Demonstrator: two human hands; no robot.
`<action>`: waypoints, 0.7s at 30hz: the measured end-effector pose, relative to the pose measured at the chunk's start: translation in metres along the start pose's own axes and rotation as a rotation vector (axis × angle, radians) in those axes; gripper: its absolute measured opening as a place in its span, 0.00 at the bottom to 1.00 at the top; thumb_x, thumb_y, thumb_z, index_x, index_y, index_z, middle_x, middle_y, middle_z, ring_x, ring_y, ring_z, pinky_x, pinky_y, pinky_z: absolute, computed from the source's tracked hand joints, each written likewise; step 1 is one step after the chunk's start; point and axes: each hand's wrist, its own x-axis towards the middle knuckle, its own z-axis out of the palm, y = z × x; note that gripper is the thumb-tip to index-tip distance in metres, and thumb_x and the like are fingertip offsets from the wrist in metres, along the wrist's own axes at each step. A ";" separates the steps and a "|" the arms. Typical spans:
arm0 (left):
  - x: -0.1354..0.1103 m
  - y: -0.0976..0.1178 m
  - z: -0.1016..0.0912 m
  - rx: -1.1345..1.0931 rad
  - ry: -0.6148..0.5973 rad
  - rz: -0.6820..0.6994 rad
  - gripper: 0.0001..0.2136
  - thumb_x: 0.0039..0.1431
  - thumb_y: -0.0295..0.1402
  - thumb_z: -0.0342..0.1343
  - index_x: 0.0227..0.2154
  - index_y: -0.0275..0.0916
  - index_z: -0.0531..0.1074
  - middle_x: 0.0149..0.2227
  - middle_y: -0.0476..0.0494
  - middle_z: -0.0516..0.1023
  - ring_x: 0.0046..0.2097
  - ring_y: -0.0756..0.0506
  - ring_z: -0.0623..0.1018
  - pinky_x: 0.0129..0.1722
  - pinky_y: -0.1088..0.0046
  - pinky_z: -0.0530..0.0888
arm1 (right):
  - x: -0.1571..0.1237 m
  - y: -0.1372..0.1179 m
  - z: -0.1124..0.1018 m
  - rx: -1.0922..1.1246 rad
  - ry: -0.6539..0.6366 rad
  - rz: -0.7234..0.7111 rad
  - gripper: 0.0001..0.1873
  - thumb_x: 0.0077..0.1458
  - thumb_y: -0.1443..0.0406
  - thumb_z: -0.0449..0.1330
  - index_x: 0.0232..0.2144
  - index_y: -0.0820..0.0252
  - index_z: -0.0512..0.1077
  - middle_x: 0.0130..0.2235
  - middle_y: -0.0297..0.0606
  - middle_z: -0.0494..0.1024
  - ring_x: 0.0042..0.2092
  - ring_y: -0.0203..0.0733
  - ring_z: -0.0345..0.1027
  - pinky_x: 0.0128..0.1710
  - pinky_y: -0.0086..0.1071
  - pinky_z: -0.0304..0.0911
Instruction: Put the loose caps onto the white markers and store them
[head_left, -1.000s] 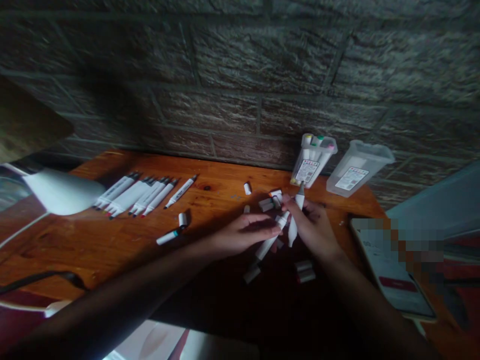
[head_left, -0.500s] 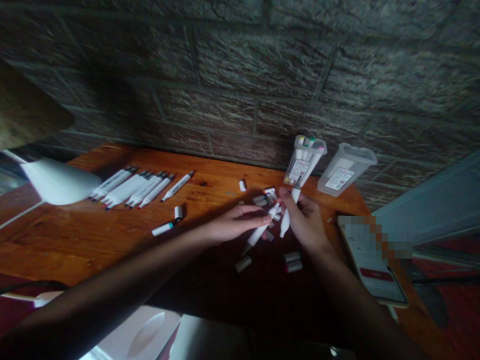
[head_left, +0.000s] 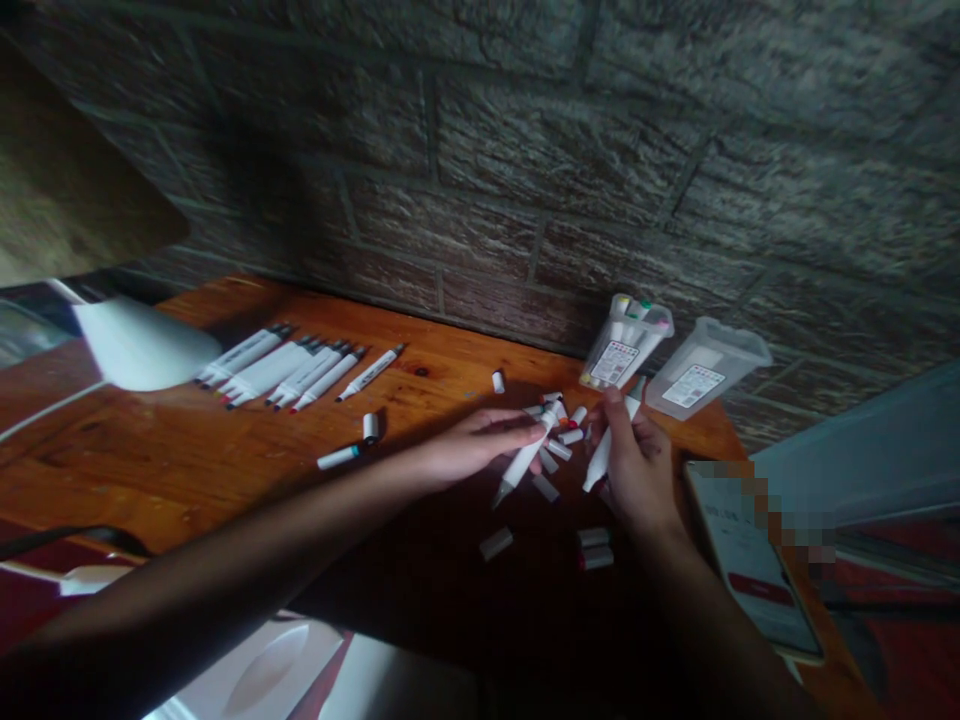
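Observation:
My left hand (head_left: 487, 445) is closed on a white marker (head_left: 527, 452) that slants with its grey tip down toward me. A second white marker (head_left: 602, 458) is gripped in my right hand (head_left: 637, 455), its dark end pointing up and away. Between and below the hands lie several loose marker caps (head_left: 559, 450), some with coloured ends. Nearer to me are a grey cap (head_left: 496, 544) and a pair of caps (head_left: 595, 549) side by side. One white cap (head_left: 498, 381) stands behind my left hand. Parts of my right fingers are hidden behind the marker.
Several uncapped markers (head_left: 300, 372) lie in a row at the left, beside a white lamp base (head_left: 142, 345). A clear case with markers (head_left: 626, 345) and another clear case (head_left: 709, 370) stand by the brick wall. A phone (head_left: 750, 560) rests at the right edge.
My hands have moved apart: the right hand with its marker has shifted to the right, away from the left hand's marker. The whole view has also shifted slightly.

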 end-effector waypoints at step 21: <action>0.000 -0.002 0.002 -0.126 0.108 -0.021 0.17 0.58 0.43 0.62 0.40 0.32 0.76 0.27 0.46 0.77 0.27 0.52 0.73 0.29 0.77 0.67 | 0.003 0.002 -0.001 -0.034 0.001 -0.021 0.24 0.54 0.44 0.60 0.25 0.60 0.73 0.21 0.29 0.69 0.21 0.33 0.59 0.22 0.29 0.54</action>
